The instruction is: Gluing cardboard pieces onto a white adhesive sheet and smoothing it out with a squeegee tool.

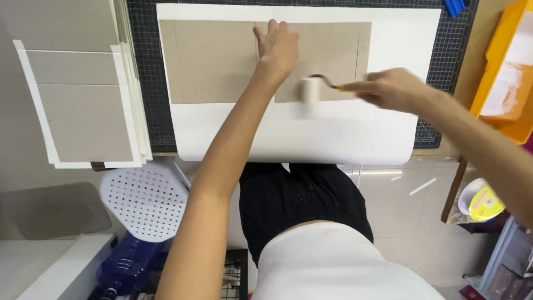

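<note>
My left hand [276, 47] lies flat, fingers spread, on grey cardboard panels [214, 61] laid on a large white paper sheet [344, 130]. The sheet covers a black gridded cutting mat [145, 83]. A small white paint roller [310, 95] with a yellow handle is gripped in my right hand [391, 88]. The roller is blurred and sits at the lower edge of the right cardboard panel, just right of my left wrist.
A stack of white sheets with grey boards [83, 94] lies to the left of the mat. An orange tray [508, 72] stands at the right edge. Below the table are a white perforated stool [145, 201], a blue bottle [125, 266] and a tape roll [482, 201].
</note>
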